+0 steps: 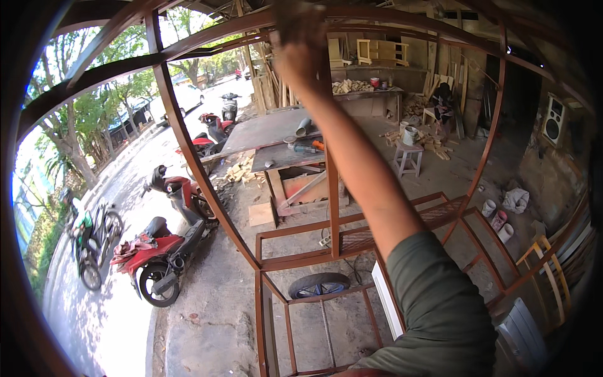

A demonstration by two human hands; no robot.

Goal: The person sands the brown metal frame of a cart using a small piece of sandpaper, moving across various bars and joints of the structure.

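My right arm, in a dark green sleeve, reaches up across the view from the lower right. My right hand point(297, 55) is at the top beam point(229, 26) of a reddish-brown metal frame, smeared by motion. Its fingers look closed round a dark brown, blurred thing point(299, 22) pressed to the beam; its kind is too blurred to name. Below the hand, a brown upright post point(333, 207) runs down to a lower rail point(298, 257) with a mesh panel point(433, 215) beside it. My left hand is out of view.
Brown bars surround me, including a slanted left post point(188, 144). Beyond stands a worktable point(264, 129) with tools. A wheel point(319, 285) lies on the floor below. Red motor scooters point(164, 245) stand left; a stool point(409, 157) and wood scraps point(440, 149) are at the right.
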